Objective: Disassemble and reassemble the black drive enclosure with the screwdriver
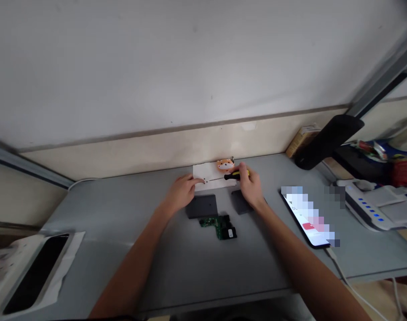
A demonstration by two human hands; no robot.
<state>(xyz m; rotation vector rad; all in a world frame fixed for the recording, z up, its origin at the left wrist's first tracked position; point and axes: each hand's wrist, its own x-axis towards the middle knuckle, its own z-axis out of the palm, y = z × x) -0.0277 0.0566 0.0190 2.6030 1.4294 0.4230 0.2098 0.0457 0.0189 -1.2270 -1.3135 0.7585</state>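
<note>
The right hand grips a screwdriver, its tip toward 9 o'clock over a white sheet. The left hand lies open, fingers on the sheet, probably to steady it. At 6 o'clock lie dark covers and a board; a phone at 3.

light: dim, even, soft | shadows: faint beneath the hands | edges: bowed, smeared | focus: soft overall, no glare

We can read no text, label, brand or number anywhere; the phone screen on the tabletop is blurred out.
</note>
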